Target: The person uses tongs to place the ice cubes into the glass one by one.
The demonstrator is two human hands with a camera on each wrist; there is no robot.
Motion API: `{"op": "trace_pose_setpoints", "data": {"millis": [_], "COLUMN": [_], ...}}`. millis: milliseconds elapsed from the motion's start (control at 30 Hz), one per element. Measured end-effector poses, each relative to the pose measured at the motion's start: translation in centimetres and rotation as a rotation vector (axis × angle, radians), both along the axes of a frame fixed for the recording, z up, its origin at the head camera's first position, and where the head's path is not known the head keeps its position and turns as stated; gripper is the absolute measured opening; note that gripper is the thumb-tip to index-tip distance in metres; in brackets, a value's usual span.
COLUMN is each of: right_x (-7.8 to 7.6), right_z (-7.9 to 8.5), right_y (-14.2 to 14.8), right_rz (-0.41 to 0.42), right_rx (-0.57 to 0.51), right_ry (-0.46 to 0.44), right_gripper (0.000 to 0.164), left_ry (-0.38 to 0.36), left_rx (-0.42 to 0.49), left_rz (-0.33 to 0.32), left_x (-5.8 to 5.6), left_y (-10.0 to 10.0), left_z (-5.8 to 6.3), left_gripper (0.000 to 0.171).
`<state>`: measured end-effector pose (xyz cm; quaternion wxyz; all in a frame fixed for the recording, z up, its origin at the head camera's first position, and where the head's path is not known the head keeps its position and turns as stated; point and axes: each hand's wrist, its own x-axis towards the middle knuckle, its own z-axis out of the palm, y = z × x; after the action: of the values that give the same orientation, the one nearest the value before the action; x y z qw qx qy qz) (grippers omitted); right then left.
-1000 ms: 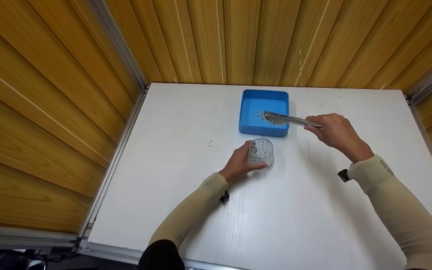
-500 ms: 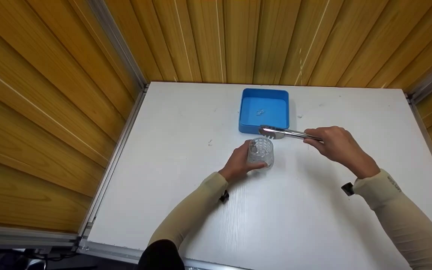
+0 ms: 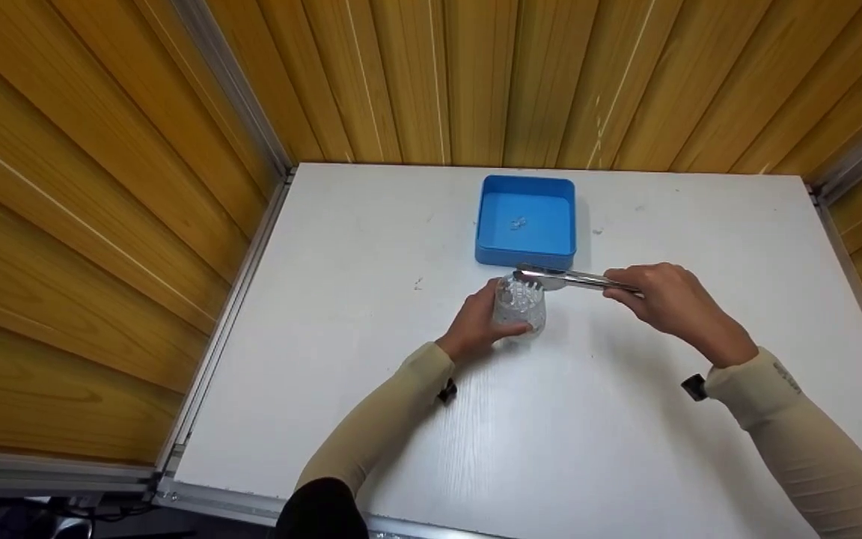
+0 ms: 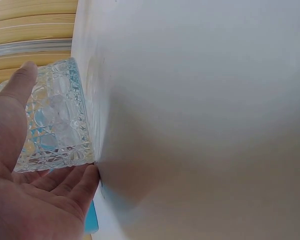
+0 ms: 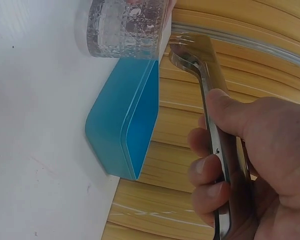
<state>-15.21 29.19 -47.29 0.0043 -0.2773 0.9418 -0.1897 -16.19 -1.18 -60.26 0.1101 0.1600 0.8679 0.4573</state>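
My left hand [image 3: 474, 323] grips a clear cut-glass tumbler [image 3: 522, 318] around its side, thumb at the front. In the left wrist view the tumbler [image 4: 60, 112] stands at the table surface, and clear lumps show through its patterned wall. My right hand [image 3: 667, 305] holds steel serving tongs [image 3: 581, 279] by the handles. The tips of the tongs are over the tumbler's mouth; whether they hold anything is too small to tell. In the right wrist view my fingers [image 5: 207, 195] curl around the tongs [image 5: 212, 117].
Behind the tumbler is a square blue box [image 3: 527, 257], with a few small clear pieces [image 3: 518, 223] on its floor. Wood-panelled walls [image 3: 476, 82] bound the white table [image 3: 341, 299] at the back and left. Small marks dot the tabletop.
My right hand has brought the tongs from over the blue box toward me, down to the tumbler's mouth. My left hand and the tumbler have stayed in place.
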Motion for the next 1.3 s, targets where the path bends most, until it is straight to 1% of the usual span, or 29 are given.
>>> {"op": "trace_pose_setpoints", "data": {"millis": [233, 533, 933, 1100, 1300], "right_x": [0.0, 0.1, 0.1, -0.7, -2.6], "right_z": [-0.1, -0.6, -0.8, -0.3, 0.5], "right_y": [0.0, 0.1, 0.1, 0.0, -0.2], "right_rz": [0.023, 0.015, 0.012, 0.007, -0.009], "right_rx": [-0.019, -0.011, -0.009, 0.011, 0.035], "right_ry": [0.031, 0.064, 0.034, 0.024, -0.011], "right_gripper": [0.014, 0.023, 0.026, 0.027, 0.027], "left_ry": [0.004, 0.024, 0.017, 0.021, -0.001], "left_rx": [0.009, -0.010, -0.010, -0.013, -0.013], "left_rz": [0.002, -0.003, -0.006, -0.003, 0.017], "left_x": [0.0, 0.0, 0.0, 0.0, 0.1], "left_y": [0.0, 0.0, 0.0, -0.1, 0.1], "left_z": [-0.1, 0.0, 0.0, -0.1, 0.0], "left_gripper": [0.091, 0.091, 0.090, 0.092, 0.094]}}
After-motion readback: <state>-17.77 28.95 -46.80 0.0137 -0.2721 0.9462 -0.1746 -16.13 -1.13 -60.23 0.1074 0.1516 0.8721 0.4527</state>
